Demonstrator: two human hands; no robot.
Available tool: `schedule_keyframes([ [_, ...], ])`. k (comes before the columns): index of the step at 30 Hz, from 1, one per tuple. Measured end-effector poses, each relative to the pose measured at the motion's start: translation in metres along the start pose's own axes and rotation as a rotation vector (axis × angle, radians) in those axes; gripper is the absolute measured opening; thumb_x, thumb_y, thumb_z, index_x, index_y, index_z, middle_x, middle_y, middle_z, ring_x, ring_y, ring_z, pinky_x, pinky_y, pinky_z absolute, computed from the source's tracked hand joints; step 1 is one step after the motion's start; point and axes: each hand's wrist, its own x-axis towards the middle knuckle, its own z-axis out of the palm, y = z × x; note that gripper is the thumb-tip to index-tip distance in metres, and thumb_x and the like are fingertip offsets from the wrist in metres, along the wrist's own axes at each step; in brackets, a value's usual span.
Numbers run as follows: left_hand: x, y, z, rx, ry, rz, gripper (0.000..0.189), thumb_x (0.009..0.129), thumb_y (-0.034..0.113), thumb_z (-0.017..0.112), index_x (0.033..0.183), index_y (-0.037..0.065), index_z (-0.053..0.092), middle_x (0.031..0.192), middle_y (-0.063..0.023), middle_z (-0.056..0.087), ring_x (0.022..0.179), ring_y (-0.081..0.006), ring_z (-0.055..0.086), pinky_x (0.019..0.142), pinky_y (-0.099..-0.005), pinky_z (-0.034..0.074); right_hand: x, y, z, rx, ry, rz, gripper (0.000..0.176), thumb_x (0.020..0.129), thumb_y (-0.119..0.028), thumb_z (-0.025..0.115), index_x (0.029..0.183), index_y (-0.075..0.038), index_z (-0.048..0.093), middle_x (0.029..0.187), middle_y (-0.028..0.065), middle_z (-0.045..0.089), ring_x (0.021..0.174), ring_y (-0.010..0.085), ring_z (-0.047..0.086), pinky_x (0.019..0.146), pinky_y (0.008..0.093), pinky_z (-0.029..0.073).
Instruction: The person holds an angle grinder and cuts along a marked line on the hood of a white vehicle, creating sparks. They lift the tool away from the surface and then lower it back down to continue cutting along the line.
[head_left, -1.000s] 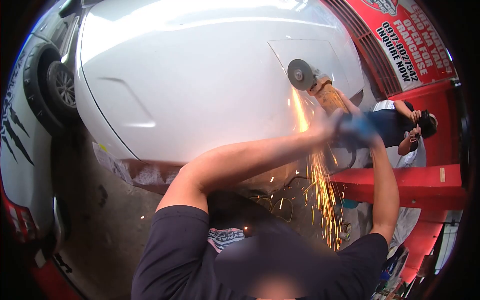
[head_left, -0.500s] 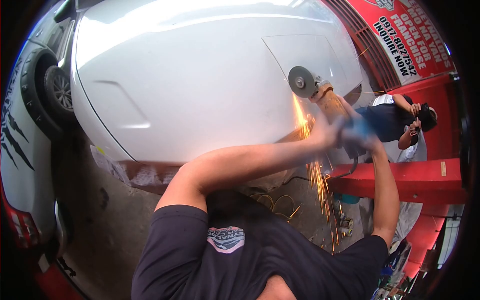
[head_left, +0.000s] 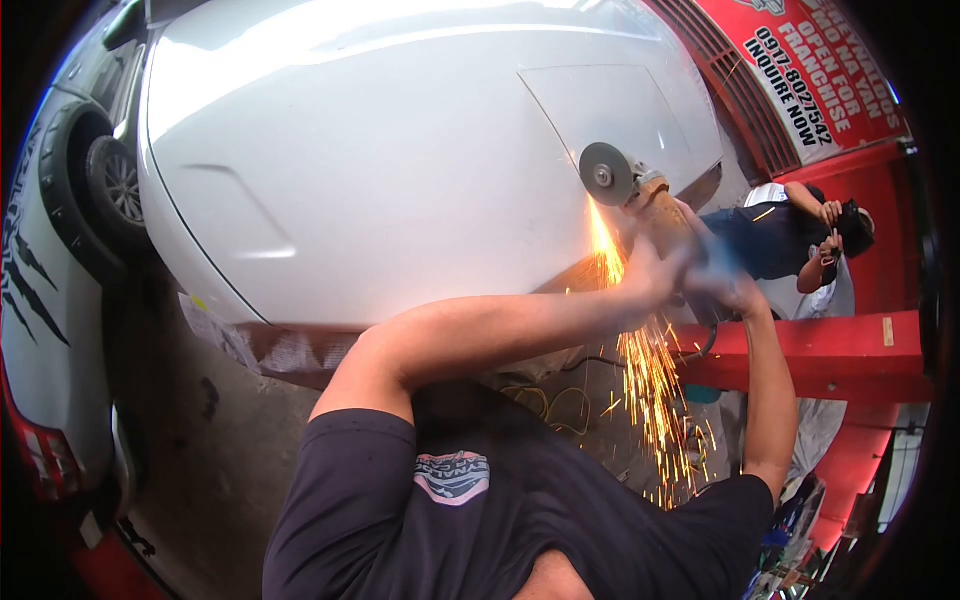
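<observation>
An orange angle grinder (head_left: 658,210) with a dark disc (head_left: 606,174) is at the lower edge of a white vehicle panel (head_left: 400,150), right of centre. My left hand (head_left: 655,278) is closed around the near side of its body, partly blurred. Around its rear part my right hand (head_left: 738,292) is closed, also blurred. Bright sparks (head_left: 650,390) stream from below the disc down past my left hand. A thin rectangular outline marks the panel beside the disc. Whether the disc touches the panel's edge is hard to tell.
A red beam (head_left: 830,360) and a cable lie right of my arms. Another person (head_left: 780,235) stands at the right, holding something dark. A second vehicle (head_left: 50,290) is at the far left. Yellow hose (head_left: 545,402) lies on the floor. A red banner (head_left: 820,80) hangs upper right.
The spark stream has grown wider and denser. The grinder's disc has shifted slightly right and down. Both hands keep their hold.
</observation>
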Motion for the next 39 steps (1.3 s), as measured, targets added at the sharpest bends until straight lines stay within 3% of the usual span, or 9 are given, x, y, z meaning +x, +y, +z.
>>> schedule_keyframes([
  [7,-0.005,-0.004,0.006,-0.011,0.025,-0.002,0.082,0.103,0.034,0.070,0.165,0.008,0.024,0.147,-0.0174,0.060,0.112,-0.0314,0.075,0.066,-0.0387,0.066,-0.007,-0.006,0.002,0.007,-0.011,0.061,0.112,0.074,-0.013,0.078,0.176,-0.008,0.032,0.144,0.0114,0.065,0.128,0.0193,0.061,0.114,0.0333,0.046],
  [9,-0.009,-0.003,0.012,0.040,0.116,0.008,0.047,0.115,0.030,0.063,0.144,-0.003,0.046,0.125,-0.0190,0.070,0.102,-0.0303,0.077,0.077,-0.0501,0.071,-0.009,-0.002,0.002,0.016,-0.007,0.062,0.112,0.074,-0.014,0.078,0.176,-0.008,0.032,0.146,0.0120,0.065,0.129,0.0198,0.061,0.115,0.0337,0.046],
  [15,-0.012,-0.003,0.014,0.053,0.104,-0.049,0.046,0.115,0.029,0.063,0.142,-0.004,0.048,0.125,-0.0190,0.070,0.102,-0.0301,0.077,0.076,-0.0497,0.071,-0.013,0.002,0.002,-0.049,-0.003,0.005,0.112,0.074,-0.013,0.077,0.176,-0.008,0.031,0.148,0.0124,0.064,0.132,0.0208,0.061,0.116,0.0338,0.045],
  [18,-0.016,0.001,0.017,0.033,0.126,-0.074,0.043,0.115,0.028,0.062,0.141,-0.005,0.049,0.125,-0.0188,0.070,0.102,-0.0290,0.077,0.076,-0.0492,0.070,-0.017,-0.002,0.005,0.092,-0.009,0.115,0.112,0.074,-0.011,0.076,0.177,-0.008,0.031,0.148,0.0117,0.065,0.132,0.0201,0.061,0.116,0.0336,0.045],
  [21,-0.015,-0.007,0.016,-0.007,0.065,0.018,0.044,0.115,0.026,0.063,0.141,-0.006,0.047,0.126,-0.0190,0.069,0.102,-0.0279,0.077,0.076,-0.0487,0.070,-0.018,0.004,0.004,0.112,-0.014,0.061,0.113,0.074,-0.010,0.076,0.177,-0.008,0.030,0.148,0.0111,0.065,0.131,0.0195,0.061,0.115,0.0328,0.046],
  [27,-0.013,-0.013,0.017,0.030,0.085,-0.039,0.044,0.114,0.024,0.064,0.143,-0.004,0.046,0.127,-0.0179,0.069,0.097,-0.0269,0.076,0.077,-0.0490,0.070,-0.024,0.000,0.006,0.079,0.004,0.121,0.112,0.074,-0.010,0.074,0.177,-0.009,0.030,0.146,0.0114,0.065,0.129,0.0194,0.062,0.113,0.0325,0.048],
  [32,-0.012,-0.006,0.015,0.027,0.082,-0.027,0.045,0.115,0.025,0.062,0.145,-0.003,0.045,0.125,-0.0179,0.070,0.099,-0.0299,0.077,0.079,-0.0521,0.071,-0.016,0.011,0.002,-0.027,0.020,-0.020,0.111,0.075,-0.012,0.076,0.177,-0.010,0.032,0.144,0.0112,0.065,0.126,0.0190,0.062,0.110,0.0334,0.049],
  [37,-0.008,-0.002,0.008,0.031,0.104,0.030,0.046,0.115,0.026,0.062,0.147,-0.002,0.045,0.125,-0.0183,0.070,0.102,-0.0318,0.078,0.079,-0.0527,0.071,-0.007,0.001,0.003,0.054,-0.002,0.064,0.110,0.075,-0.013,0.077,0.176,-0.007,0.033,0.143,0.0112,0.066,0.125,0.0185,0.062,0.109,0.0332,0.050],
  [39,-0.006,0.001,0.002,-0.037,-0.024,0.022,0.076,0.101,0.029,0.070,0.157,0.000,0.027,0.132,-0.0204,0.065,0.093,-0.0308,0.075,0.065,-0.0402,0.065,-0.004,0.001,0.004,0.047,-0.003,0.065,0.110,0.075,-0.013,0.077,0.176,-0.006,0.032,0.143,0.0113,0.066,0.125,0.0185,0.062,0.109,0.0330,0.050],
])
